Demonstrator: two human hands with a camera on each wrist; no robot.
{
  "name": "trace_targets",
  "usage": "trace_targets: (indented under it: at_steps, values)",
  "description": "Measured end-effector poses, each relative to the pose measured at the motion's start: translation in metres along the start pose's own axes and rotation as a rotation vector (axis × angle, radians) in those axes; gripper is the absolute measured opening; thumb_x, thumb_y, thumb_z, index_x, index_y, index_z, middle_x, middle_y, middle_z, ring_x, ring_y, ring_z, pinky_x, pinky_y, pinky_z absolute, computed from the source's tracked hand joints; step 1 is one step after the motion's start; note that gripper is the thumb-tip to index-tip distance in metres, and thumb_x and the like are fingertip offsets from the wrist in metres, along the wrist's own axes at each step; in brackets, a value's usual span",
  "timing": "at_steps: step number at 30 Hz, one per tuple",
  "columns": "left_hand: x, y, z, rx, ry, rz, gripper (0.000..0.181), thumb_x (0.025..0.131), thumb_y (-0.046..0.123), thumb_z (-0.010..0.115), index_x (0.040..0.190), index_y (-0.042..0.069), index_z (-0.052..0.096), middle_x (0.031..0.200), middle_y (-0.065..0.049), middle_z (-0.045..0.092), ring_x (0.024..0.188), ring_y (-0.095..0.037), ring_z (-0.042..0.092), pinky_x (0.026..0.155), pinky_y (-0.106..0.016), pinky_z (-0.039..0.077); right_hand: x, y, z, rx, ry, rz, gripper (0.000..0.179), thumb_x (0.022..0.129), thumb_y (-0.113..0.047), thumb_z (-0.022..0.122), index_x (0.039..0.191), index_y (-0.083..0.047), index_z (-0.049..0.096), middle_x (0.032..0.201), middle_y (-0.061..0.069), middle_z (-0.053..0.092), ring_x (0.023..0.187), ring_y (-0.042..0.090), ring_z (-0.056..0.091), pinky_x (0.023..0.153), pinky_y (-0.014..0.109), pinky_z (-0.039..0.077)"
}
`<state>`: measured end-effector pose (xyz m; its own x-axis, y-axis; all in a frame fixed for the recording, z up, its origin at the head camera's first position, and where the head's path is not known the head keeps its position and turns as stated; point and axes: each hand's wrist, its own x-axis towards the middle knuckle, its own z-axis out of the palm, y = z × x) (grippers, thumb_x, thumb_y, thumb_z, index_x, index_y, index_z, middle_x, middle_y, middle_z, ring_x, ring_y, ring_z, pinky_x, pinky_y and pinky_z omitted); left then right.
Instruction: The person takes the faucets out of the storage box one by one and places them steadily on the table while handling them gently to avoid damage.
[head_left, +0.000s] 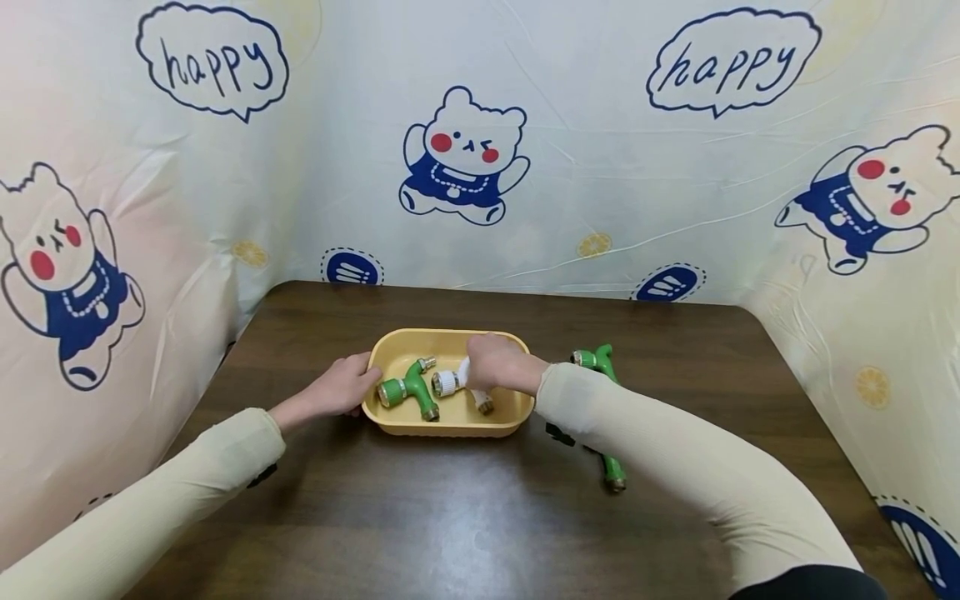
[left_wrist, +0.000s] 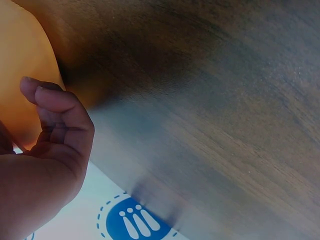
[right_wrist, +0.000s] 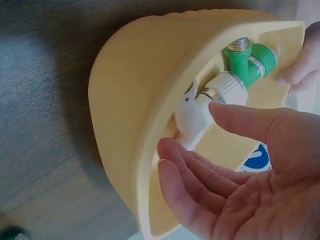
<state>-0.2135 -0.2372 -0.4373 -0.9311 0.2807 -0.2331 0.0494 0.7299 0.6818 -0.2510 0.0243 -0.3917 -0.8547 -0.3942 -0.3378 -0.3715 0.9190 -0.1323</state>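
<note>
A white tap (head_left: 447,383) with a ribbed handle and a green tap (head_left: 411,390) lie side by side in a yellow plastic basin (head_left: 450,431). My left hand (head_left: 341,385) grips the basin's left end, thumb at the rim and fingers bent against the outer wall (left_wrist: 27,55). Over the basin's right half is my right hand (head_left: 498,364), reaching down at the white tap. In the right wrist view its thumb and bent fingers stand apart, with the tap's white body (right_wrist: 192,120) showing in the gap. The head view hides those fingertips.
Right of the basin, a green tap (head_left: 597,358) lies on the brown table (head_left: 420,517). Another green end with a metal tip (head_left: 615,477) sticks out below my right forearm, which covers what lies between. A printed curtain (head_left: 570,192) hangs behind and along both sides.
</note>
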Motion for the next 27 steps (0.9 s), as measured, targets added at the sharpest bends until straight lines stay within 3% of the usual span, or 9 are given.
trace_targets:
  at_steps: [12, 19, 27]
  values:
    - [0.0, 0.0, -0.001, -0.008, -0.004, 0.011, 0.042, 0.109, 0.014, 0.039, 0.14, -0.013, 0.048, 0.069, -0.009, 0.062, 0.049, -0.018, 0.057, 0.045, -0.032, 0.05, 0.002, -0.007, 0.003, 0.112, -0.064, 0.039, 0.008, 0.087, -0.003, 0.067, 0.086, -0.01, 0.062, 0.082, 0.007, 0.06, 0.06, 0.017, 0.056, 0.05, 0.028, 0.047]
    - [0.0, -0.001, -0.001, -0.008, 0.002, 0.016, 0.042, 0.108, 0.013, 0.039, 0.14, -0.013, 0.048, 0.07, -0.01, 0.063, 0.048, -0.017, 0.057, 0.045, -0.032, 0.05, 0.011, -0.01, 0.007, 0.125, -0.108, 0.087, 0.007, 0.09, -0.001, 0.065, 0.095, -0.004, 0.063, 0.089, 0.012, 0.064, 0.058, 0.017, 0.068, 0.045, 0.024, 0.052]
    - [0.002, -0.003, 0.0, 0.001, 0.004, 0.012, 0.041, 0.108, 0.014, 0.039, 0.138, -0.012, 0.049, 0.068, -0.009, 0.061, 0.048, -0.017, 0.057, 0.044, -0.032, 0.049, 0.011, -0.011, 0.007, 0.129, -0.121, 0.072, 0.009, 0.087, 0.003, 0.063, 0.094, -0.002, 0.064, 0.089, 0.014, 0.065, 0.053, 0.018, 0.066, 0.045, 0.025, 0.052]
